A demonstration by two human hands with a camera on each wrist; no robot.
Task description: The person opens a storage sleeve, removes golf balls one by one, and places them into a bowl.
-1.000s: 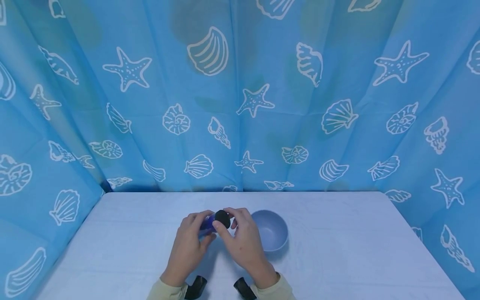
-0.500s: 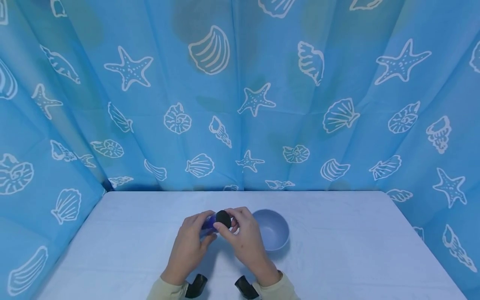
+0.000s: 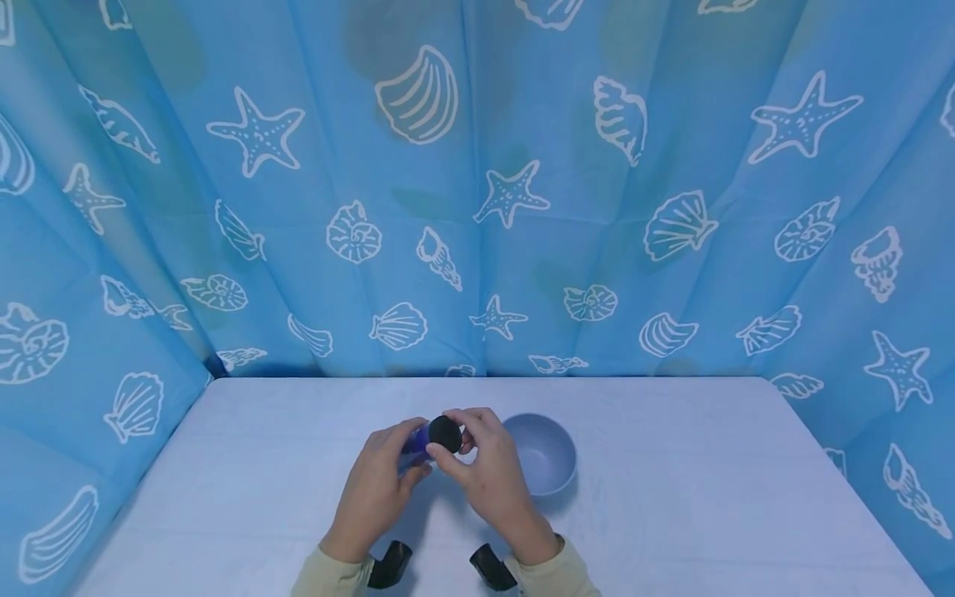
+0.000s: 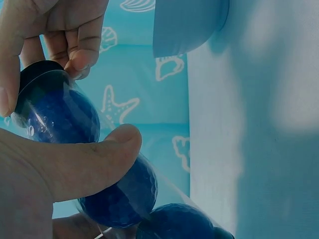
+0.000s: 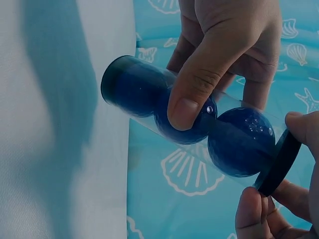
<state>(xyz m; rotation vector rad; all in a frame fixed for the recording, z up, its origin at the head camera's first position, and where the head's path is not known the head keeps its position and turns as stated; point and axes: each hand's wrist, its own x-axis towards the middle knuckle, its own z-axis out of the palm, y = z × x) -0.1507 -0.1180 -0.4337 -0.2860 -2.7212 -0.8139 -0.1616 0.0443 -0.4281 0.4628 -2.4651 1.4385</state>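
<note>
From the head view I see my left hand (image 3: pixel 376 489) wrapped around a clear tube (image 3: pixel 414 440) above the table (image 3: pixel 671 497), just left of the bowl (image 3: pixel 543 454), while my right hand (image 3: pixel 485 477) pinches its black cap (image 3: pixel 444 434). The left wrist view shows my thumb (image 4: pixel 84 159) curled over the tube's dark blue balls (image 4: pixel 119 196). In the right wrist view, the cap (image 5: pixel 279 162) sits tilted at the tube's mouth between my right fingertips (image 5: pixel 249 214).
</note>
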